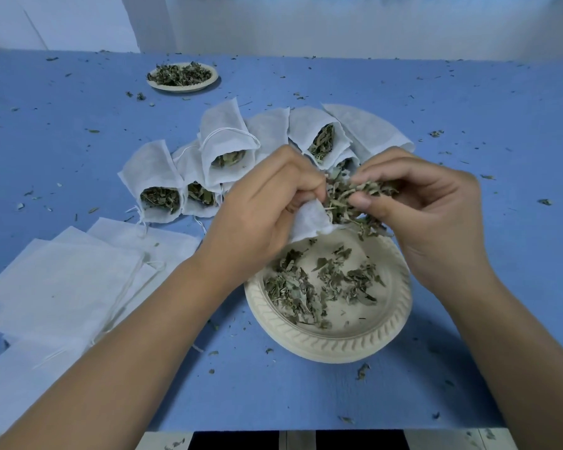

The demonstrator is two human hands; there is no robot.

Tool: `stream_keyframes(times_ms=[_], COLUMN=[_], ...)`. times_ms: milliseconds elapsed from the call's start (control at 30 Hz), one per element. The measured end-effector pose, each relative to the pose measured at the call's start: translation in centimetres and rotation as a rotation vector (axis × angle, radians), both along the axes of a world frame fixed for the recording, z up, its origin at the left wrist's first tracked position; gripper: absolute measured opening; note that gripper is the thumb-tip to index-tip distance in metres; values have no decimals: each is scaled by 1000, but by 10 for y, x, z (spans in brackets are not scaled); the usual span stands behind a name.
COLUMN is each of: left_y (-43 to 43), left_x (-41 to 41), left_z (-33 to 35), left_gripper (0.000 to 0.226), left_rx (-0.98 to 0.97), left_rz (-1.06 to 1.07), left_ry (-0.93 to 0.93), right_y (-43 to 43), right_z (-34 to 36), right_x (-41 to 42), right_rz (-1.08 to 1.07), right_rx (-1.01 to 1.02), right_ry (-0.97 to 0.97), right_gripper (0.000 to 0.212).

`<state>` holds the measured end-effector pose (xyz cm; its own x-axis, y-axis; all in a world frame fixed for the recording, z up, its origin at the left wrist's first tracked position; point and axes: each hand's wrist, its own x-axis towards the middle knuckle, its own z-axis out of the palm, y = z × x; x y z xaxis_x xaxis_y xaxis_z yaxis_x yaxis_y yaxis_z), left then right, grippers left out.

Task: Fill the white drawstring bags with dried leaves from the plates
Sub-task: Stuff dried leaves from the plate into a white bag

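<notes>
Over ribbed plate (338, 347), seemingly gauzy bag (309, 222)

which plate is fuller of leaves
The far plate, left of centre, heaped right across; the near plate has only scattered leaves and bare patches.

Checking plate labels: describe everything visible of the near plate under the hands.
The near plate is round, cream, pulp-like, with a ribbed rim. It lies flat on the blue table, thinly scattered with dried leaves, much bare well showing. The left hand and its white bag overlap its far edge; contact cannot be told.
</notes>
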<state>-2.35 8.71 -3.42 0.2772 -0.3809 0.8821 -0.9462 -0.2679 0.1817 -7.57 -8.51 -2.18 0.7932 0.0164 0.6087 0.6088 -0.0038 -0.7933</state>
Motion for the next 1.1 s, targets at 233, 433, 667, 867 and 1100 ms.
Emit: stream_keyframes(times_ms=[233, 433, 667, 867, 1100], left_y=[-1, -1, 0, 4, 1], left_x=[1, -1, -1, 1, -2], left_z=[-1, 0, 0, 4, 4], left_gripper=[26, 30, 21, 23, 23], left_rx=[5, 8, 108, 47, 33], left_rz=[-33, -5, -45, 16, -22], left_ry=[-2, 13, 42, -1, 35], right_y=[0, -2, 4, -5, -5], right_z=[-11, -8, -12, -2, -4], right_x=[3, 3, 2, -5, 1], right_rz=[-166, -25, -125, -168, -44], right_rx=[-502, -352, -681, -733, -636], right_ry=[-126, -75, -229, -251, -80], right_gripper=[17, 20, 10, 34, 39])
